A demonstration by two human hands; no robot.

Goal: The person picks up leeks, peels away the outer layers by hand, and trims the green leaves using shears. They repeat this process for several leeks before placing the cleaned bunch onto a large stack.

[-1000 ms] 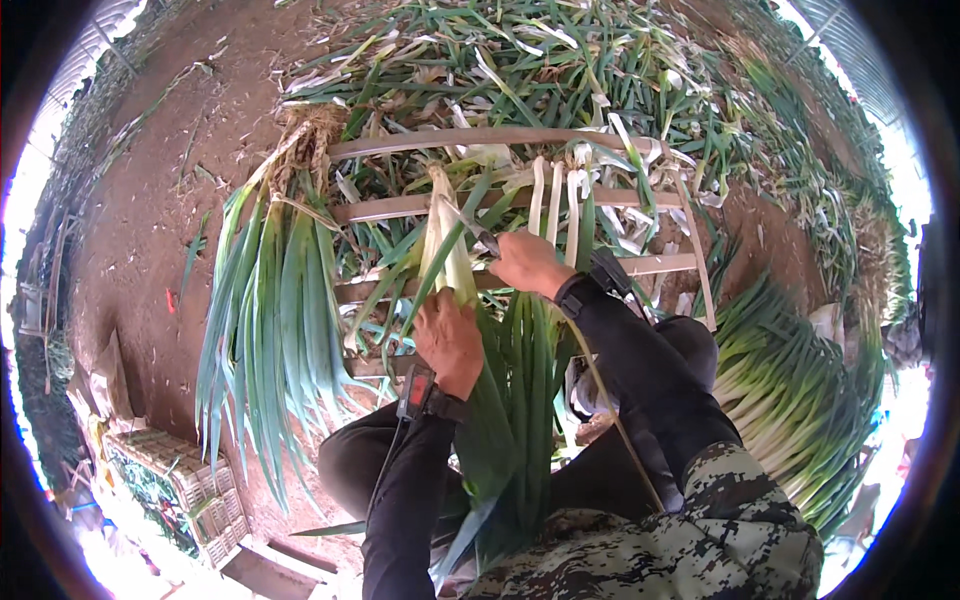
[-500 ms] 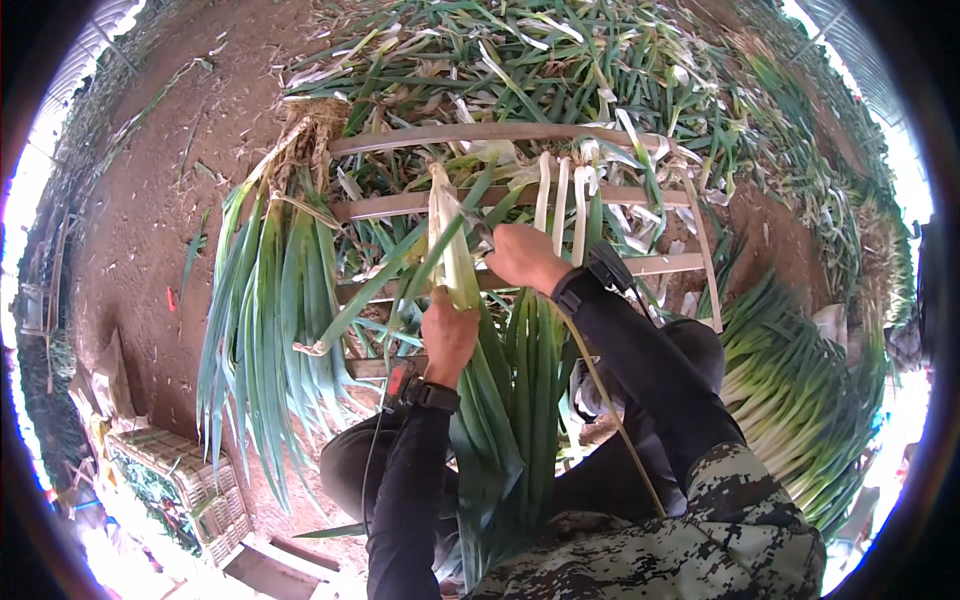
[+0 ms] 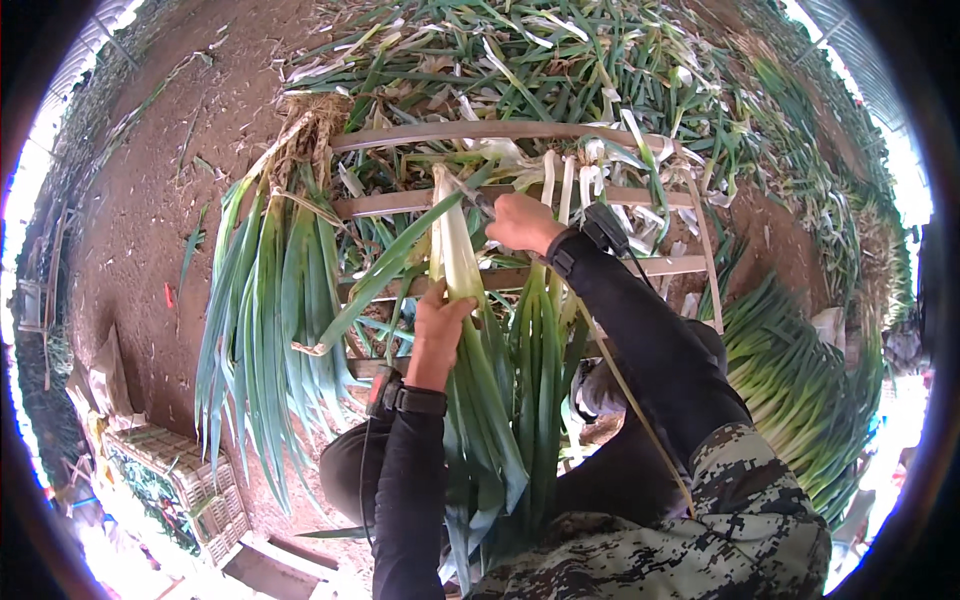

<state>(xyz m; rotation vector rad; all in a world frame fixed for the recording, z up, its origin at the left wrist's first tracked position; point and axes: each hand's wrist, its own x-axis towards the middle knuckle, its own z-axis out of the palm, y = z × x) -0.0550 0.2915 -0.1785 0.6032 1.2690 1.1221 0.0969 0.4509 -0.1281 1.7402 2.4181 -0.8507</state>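
Note:
My left hand (image 3: 440,325) is wrapped round a large leek (image 3: 455,240). Its white end points away from me, and its long green leaves fall toward my lap. Close to the upper stem, my right hand (image 3: 522,222) is closed on a small knife (image 3: 478,199), whose handle is mostly hidden in the fist. One loose green leaf (image 3: 385,265) slants away from the stem down to the left. Just right of the held leek, more trimmed leeks (image 3: 548,180) lie side by side over the wooden slats, partly behind my right hand and forearm.
A slatted wooden rack (image 3: 430,135) spans the space before me. Untrimmed leeks (image 3: 270,260) with roots hang over its left side. Cut leaves (image 3: 530,75) pile up beyond it. Stacked leeks (image 3: 790,400) lie at right; a woven crate (image 3: 200,490) stands lower left.
Leaves that crossed the stem by my right hand have come away from it, leaving one slanting left. My right hand has moved slightly away from me; the left keeps its hold.

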